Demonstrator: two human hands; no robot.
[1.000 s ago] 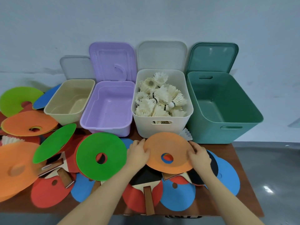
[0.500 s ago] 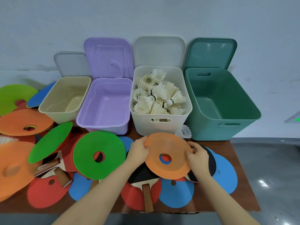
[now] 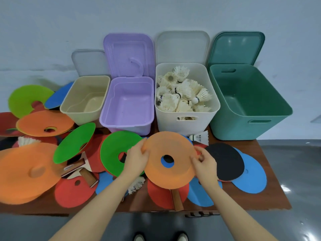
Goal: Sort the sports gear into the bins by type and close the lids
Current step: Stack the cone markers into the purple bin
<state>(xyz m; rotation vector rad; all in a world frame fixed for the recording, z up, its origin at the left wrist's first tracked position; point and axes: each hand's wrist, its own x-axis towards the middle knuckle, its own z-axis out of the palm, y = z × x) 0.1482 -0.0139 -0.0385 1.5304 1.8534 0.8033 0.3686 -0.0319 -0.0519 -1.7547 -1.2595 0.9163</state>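
— What are the hands doing on your feed?

— I'm seeing the left hand (image 3: 137, 160) and the right hand (image 3: 205, 164) both gripping one orange disc (image 3: 169, 159), each on its own side of the rim. The left thumb is lying on top of the disc's left edge with the fingers curled beneath it. The right fingers (image 3: 199, 158) are pinching the right edge.

— And where is the disc sitting relative to those fingers?

— It's spanning the gap between the two hands, tilted a little toward me, with its centre hole midway between the fingertips. Through the hole a blue disc (image 3: 201, 193) is showing underneath.

— Anything close by?

— Just left of the left fingers a green disc (image 3: 113, 153) is lying. Just right of the right fingers a black paddle face (image 3: 225, 161) is resting. Beyond the fingertips the white bin (image 3: 186, 122) is holding shuttlecocks (image 3: 182, 96), and one loose shuttlecock (image 3: 199, 137) is lying in front of it. The purple bin (image 3: 128, 122), beige bin (image 3: 83, 115) and green bin (image 3: 250, 126) are standing open.
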